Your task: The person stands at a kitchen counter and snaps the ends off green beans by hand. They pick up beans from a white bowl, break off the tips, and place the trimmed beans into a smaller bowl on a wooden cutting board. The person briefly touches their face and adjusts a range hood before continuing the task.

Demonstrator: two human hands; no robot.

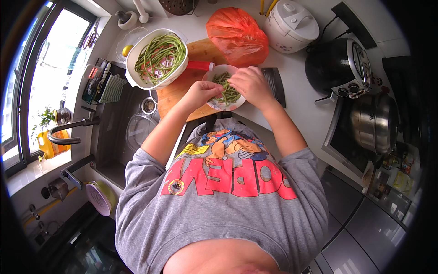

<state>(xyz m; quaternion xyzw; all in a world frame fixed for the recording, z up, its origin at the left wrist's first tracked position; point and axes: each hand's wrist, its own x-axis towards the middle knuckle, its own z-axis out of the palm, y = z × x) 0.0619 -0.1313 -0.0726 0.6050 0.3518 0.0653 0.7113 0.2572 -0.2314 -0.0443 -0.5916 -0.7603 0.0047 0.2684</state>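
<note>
Over a small bowl (236,103) at the counter's near edge, both my hands work close together. My left hand (201,94) pinches a piece of long bean (225,84) between thumb and fingers. The fingers of my right hand (252,85) meet the same bean from the other side and partly cover it. Short broken bean pieces (228,98) lie in the bowl below. Left of the bowl, a white two-handled basin (131,79) holds a tangle of whole long beans (160,56). A red handle (200,65) with a pale end lies between basin and bowl.
A wooden cutting board (171,99) lies under basin and bowl. Behind stands a red plastic bag (237,36), with a rice cooker (291,27) beyond. A dark flat panel (275,87) lies right of the bowl. The sink (114,137) is left; a steel pot (374,123) is right.
</note>
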